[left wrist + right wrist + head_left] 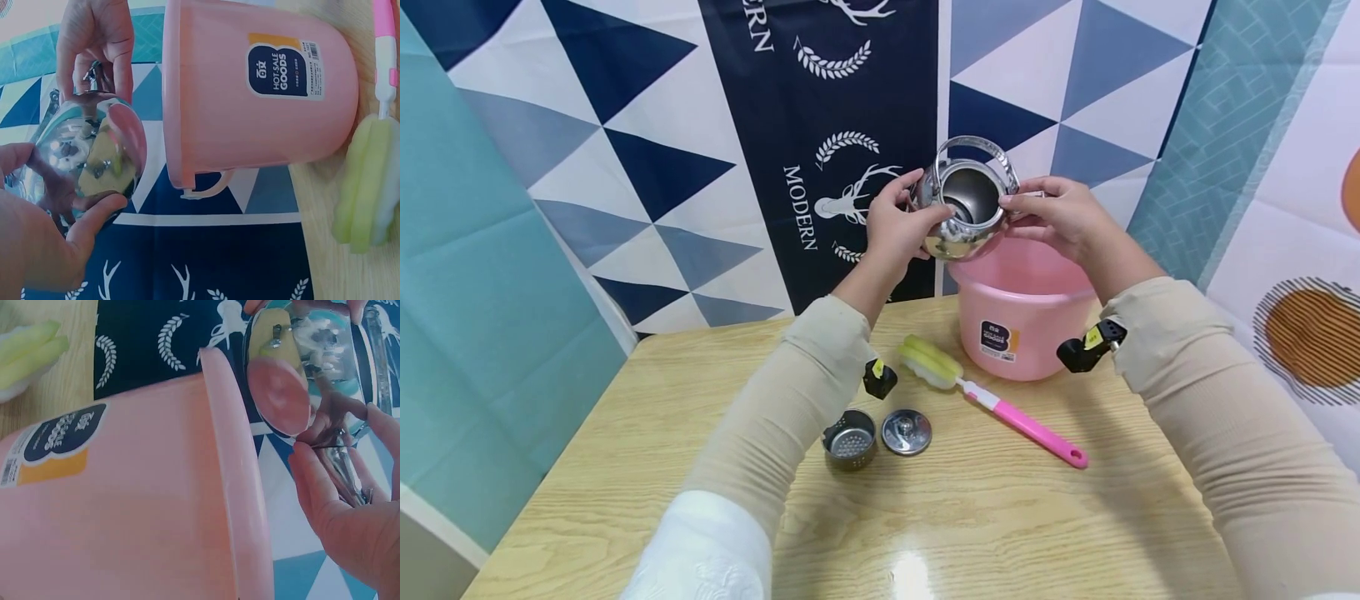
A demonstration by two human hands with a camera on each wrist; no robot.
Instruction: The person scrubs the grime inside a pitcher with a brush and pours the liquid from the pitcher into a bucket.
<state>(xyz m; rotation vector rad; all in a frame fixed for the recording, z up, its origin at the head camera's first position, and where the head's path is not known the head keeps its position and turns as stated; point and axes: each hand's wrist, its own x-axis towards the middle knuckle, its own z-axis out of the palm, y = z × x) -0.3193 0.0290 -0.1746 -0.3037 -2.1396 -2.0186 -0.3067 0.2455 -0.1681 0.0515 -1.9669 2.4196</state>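
Note:
A shiny metal teapot is held up beside and slightly above the pink bucket's rim, its open mouth tilted toward the head camera. Its hoop handle stands over the mouth. My left hand grips one side of the body, thumb near the mouth's edge. On the opposite side my right hand holds the pot around its spout, thumb at the rim. The lid is off: a round metal lid lies on the table next to a perforated strainer basket.
The pink bucket with a label stands at the table's back right. In front of it lies a brush with a yellow-and-white sponge head and a pink handle. Patterned cloth hangs behind the wooden table.

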